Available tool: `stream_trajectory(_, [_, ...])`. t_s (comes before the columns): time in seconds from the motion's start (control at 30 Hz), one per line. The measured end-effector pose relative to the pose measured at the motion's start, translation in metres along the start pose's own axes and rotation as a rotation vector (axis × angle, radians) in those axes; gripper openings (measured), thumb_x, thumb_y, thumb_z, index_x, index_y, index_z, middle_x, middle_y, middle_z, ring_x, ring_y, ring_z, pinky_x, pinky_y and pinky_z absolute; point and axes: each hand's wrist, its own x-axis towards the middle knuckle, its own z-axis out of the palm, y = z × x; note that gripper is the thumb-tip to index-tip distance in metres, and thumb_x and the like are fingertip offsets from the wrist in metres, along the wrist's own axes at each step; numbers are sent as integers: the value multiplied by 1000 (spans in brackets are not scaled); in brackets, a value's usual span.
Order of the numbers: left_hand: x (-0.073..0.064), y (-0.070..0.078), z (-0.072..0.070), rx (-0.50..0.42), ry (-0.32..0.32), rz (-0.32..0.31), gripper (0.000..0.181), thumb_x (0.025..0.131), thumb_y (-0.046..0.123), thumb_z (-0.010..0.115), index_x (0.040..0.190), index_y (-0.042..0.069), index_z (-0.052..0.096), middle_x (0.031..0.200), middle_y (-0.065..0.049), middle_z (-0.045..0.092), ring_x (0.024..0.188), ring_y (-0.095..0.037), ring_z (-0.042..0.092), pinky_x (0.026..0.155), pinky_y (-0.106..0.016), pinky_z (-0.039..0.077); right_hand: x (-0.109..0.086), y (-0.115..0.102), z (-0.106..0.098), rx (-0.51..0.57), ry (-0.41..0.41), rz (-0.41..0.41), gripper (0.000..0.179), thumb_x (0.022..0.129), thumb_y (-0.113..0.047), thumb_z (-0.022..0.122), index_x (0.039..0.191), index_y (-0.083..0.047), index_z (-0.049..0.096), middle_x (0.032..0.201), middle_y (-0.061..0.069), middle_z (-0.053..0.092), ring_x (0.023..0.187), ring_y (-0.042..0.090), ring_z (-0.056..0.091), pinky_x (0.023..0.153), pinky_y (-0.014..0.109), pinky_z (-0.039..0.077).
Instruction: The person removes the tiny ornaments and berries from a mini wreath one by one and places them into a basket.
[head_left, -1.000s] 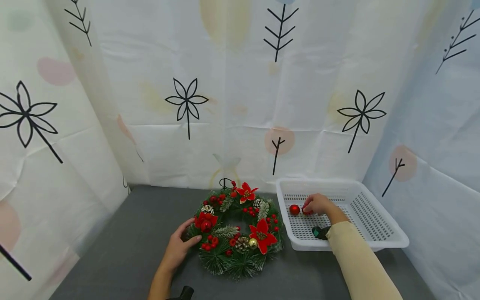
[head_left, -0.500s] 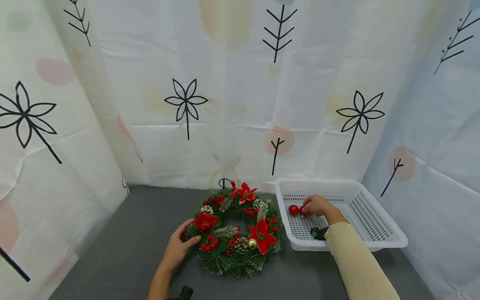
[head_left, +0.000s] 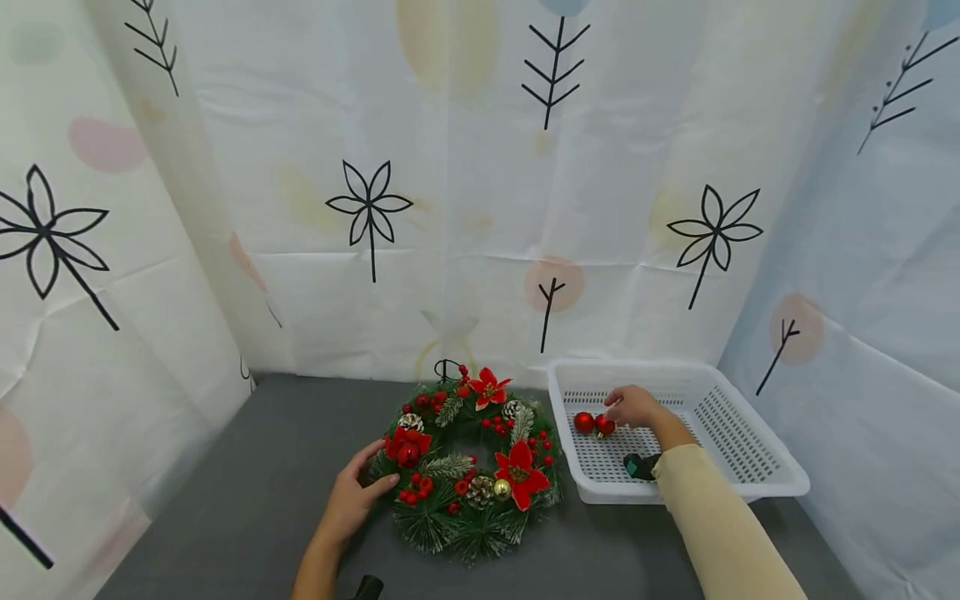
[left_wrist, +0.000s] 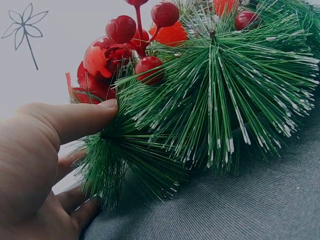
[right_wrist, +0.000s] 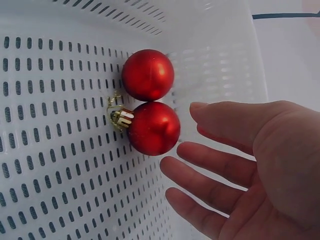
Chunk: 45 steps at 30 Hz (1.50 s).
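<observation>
A green Christmas wreath (head_left: 450,465) with red flowers, berries, pinecones and a gold ball lies on the dark table. My left hand (head_left: 351,504) grips its left edge; in the left wrist view the thumb lies over the pine needles (left_wrist: 215,100) and the fingers are partly hidden behind. To the right, my right hand (head_left: 636,407) is inside a white basket (head_left: 772,490), fingers apart and holding nothing. Beside its fingertips two red Christmas balls (right_wrist: 147,75) touch each other on the basket's slotted floor. The nearer ball (right_wrist: 154,128) shows a gold cap and loop.
The basket stands just right of the wreath on a grey-black table surface (head_left: 247,483). A white patterned cloth (head_left: 450,300) hangs behind and at both sides. A small dark device (head_left: 639,465) is at the right wrist, and another black piece (head_left: 369,587) is near the left forearm.
My right hand has moved a red Christmas ball left against the other one and let go of it, drawing its fingers back slightly. The left hand stays on the wreath.
</observation>
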Motion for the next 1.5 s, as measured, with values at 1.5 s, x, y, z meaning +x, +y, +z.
stream_trajectory(1.5, [-1, 4, 0, -4, -19, -41, 65, 87, 20, 75, 144, 9, 46, 151, -22, 35, 137, -45, 30, 100, -59, 34, -88, -69, -1, 59, 169, -414, 26, 94, -12, 65, 118, -2, 65, 108, 14, 66, 94, 28, 65, 74, 40, 55])
